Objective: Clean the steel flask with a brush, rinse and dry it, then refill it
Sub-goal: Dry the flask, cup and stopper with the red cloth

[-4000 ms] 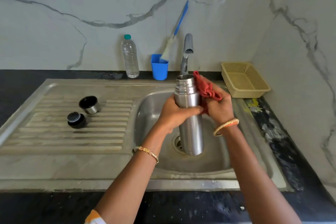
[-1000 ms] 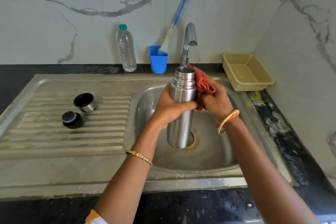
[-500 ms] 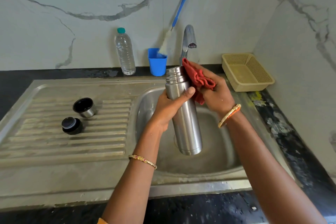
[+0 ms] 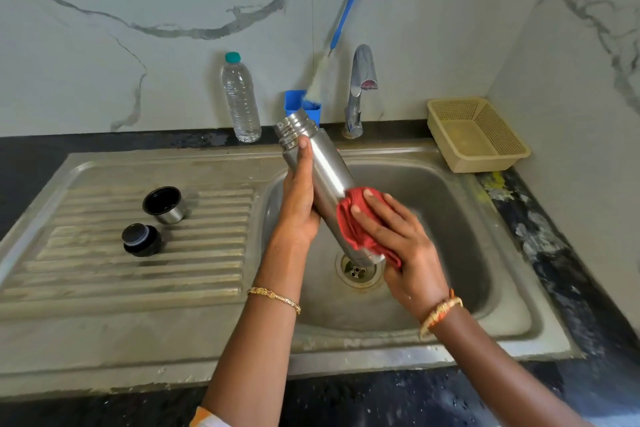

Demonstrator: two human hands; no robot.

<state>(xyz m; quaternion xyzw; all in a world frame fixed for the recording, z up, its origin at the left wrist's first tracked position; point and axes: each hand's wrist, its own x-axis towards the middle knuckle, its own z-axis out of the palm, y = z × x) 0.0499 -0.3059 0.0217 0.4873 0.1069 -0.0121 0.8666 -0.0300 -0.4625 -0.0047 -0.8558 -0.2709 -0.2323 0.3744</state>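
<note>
Risk: the flask was tilted, mouth toward 11 o'clock, held in the air over the sink; a wet steel body could slip and drop on the drain. Left hand gripped its upper half. Right hand wrapped the cloth round its base at 5 o'clock.

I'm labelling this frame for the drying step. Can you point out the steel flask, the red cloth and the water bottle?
steel flask (image 4: 323,163): head view, bare upper body.
red cloth (image 4: 349,222): head view, fold wrapped over the flask's lower part.
water bottle (image 4: 241,104): head view, mid body.
</note>
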